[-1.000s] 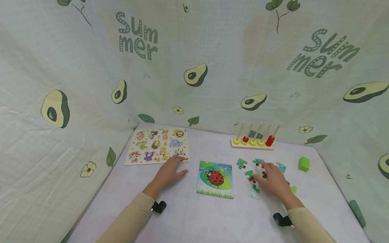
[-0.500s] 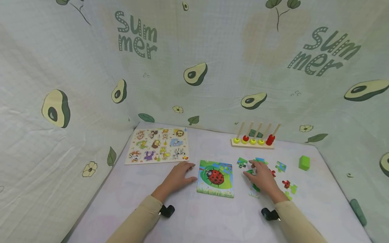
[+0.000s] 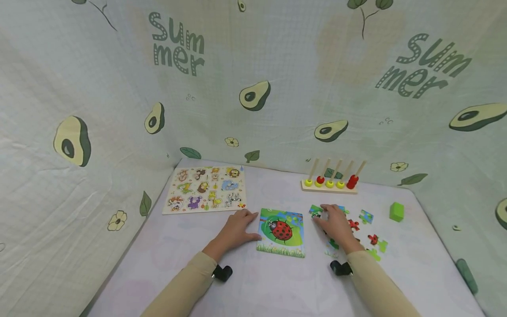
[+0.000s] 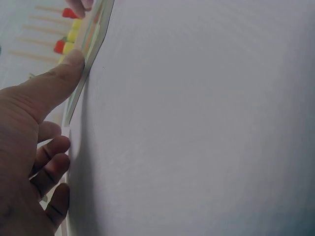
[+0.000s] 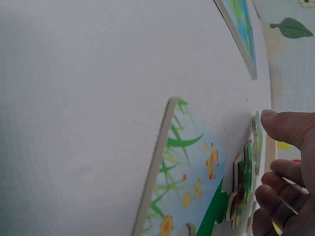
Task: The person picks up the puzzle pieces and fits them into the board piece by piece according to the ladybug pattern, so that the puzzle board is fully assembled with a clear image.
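The step in hand looks to be choosing and taking up a loose piece. The right hand (image 3: 336, 224) is over the jigsaw pieces, thumb and index finger apart beside the green corner piece (image 3: 315, 209); whether they touch it, I cannot tell. The next move probably calls for closing those two on its edges. The left hand (image 3: 235, 231), thumb and index spread, is at the near-square ladybird board (image 3: 281, 232), which lies flat just right of that hand. The ladybird's long axis runs sideways, head toward the left hand; the board's grassy edge faces the person. Nearer the person than the right hand, a grass piece (image 5: 184, 172) lies flat. The abacus (image 3: 328, 189) stands beyond that hand.
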